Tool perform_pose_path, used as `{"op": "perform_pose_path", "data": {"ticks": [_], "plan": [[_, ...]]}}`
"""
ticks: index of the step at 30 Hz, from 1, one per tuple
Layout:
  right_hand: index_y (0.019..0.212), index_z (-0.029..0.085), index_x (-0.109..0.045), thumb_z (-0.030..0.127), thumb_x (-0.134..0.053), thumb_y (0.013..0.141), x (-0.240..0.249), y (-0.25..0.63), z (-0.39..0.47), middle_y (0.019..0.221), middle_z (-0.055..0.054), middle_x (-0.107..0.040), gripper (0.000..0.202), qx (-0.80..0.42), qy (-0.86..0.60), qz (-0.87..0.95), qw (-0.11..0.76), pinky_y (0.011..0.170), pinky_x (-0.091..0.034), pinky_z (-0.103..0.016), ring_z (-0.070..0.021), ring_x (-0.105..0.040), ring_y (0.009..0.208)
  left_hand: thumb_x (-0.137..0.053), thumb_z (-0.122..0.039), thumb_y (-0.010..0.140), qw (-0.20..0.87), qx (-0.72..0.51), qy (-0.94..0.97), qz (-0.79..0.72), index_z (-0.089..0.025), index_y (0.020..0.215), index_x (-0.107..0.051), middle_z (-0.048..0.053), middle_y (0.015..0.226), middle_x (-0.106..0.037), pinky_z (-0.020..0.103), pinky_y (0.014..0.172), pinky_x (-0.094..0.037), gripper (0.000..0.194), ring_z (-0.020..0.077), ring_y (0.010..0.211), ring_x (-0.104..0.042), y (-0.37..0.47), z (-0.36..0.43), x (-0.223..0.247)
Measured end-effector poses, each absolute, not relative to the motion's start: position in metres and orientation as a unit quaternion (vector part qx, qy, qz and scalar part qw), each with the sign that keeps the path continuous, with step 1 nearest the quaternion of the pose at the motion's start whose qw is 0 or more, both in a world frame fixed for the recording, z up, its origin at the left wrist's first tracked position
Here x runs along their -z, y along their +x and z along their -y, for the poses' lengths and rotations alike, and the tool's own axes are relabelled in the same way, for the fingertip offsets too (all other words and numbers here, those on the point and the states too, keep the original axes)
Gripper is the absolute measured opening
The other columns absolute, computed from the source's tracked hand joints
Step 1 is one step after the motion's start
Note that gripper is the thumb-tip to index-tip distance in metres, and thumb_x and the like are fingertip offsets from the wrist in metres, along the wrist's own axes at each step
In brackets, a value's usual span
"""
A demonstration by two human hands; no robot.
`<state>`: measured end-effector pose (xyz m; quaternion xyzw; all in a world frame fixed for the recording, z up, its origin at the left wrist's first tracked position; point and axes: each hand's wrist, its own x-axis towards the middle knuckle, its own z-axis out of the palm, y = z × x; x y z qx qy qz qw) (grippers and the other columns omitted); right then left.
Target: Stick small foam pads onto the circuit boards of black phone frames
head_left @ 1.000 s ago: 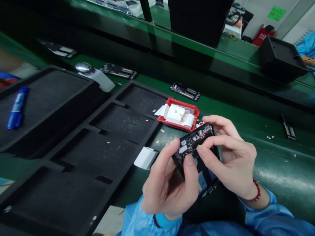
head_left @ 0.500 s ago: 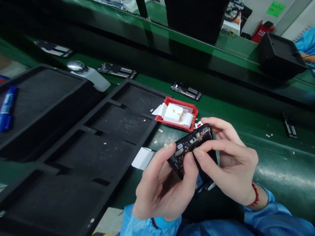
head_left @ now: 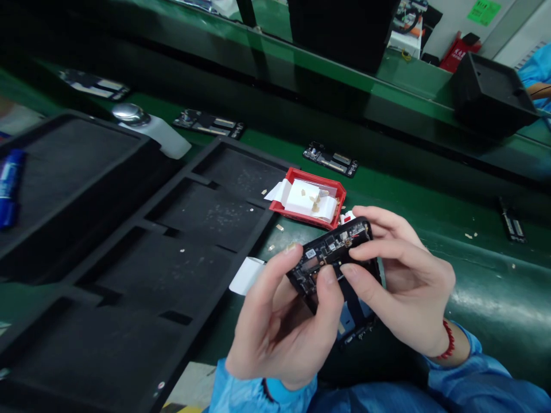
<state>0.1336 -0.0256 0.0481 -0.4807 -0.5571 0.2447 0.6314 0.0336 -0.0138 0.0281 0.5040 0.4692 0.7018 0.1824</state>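
Both left hand and right hand grip a flat, black, rectangular device.

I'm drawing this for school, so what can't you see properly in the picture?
All in the head view:
- Underside of the opened device: turned away, with the left hand around it.
- Print on its small white label: too small.
- Lettering on the blue marker: blurred.
- Writing on the green sign: too small.
- Co-worker with the blue sleeve: cut off by the right edge.
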Motion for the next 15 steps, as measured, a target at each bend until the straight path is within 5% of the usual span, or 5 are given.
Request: {"op": "perform_pose_path", "data": {"ticks": [7,12,15], "plan": [[0.086,0.021,-0.072,0.008,-0.075,0.086,-0.037,0.139,0.011,0.118,-0.008,-0.068,0.013,-0.261,-0.51,0.544,0.613,0.099,-0.061,-0.039,-0.0209,-0.072,0.11,-0.076,-0.011,0.085,0.302,-0.629,0.544,-0.465,-0.018,0.126,-0.069,0.0,0.094,-0.081,0.019,0.061,-0.063,0.042,0.014,0.07,-0.078,0.028,0.005,-0.011],[0.105,0.022,-0.073,0.012,-0.066,0.095,-0.011,0.194,0.021,0.126,-0.008,-0.071,0.016,-0.294,-0.514,0.591,0.548,0.104,-0.059,-0.038,-0.0193,-0.068,0.123,-0.082,-0.015,0.078,0.304,-0.586,0.545,-0.517,-0.027,0.131,-0.068,0.002,0.135,-0.069,0.016,0.061,-0.059,0.056,0.0092,0.078,-0.074,-0.005,-0.001,0.007],[0.11,0.022,-0.073,0.023,-0.071,0.094,0.017,0.227,0.044,0.125,-0.009,-0.074,0.016,-0.329,-0.55,0.664,0.385,0.105,-0.057,-0.041,-0.0214,-0.07,0.121,-0.079,-0.018,0.079,0.292,-0.528,0.572,-0.556,-0.025,0.12,-0.072,0.0,0.104,-0.074,0.019,0.051,-0.051,0.042,0.0107,0.067,-0.069,-0.028,0.001,0.017]]}}
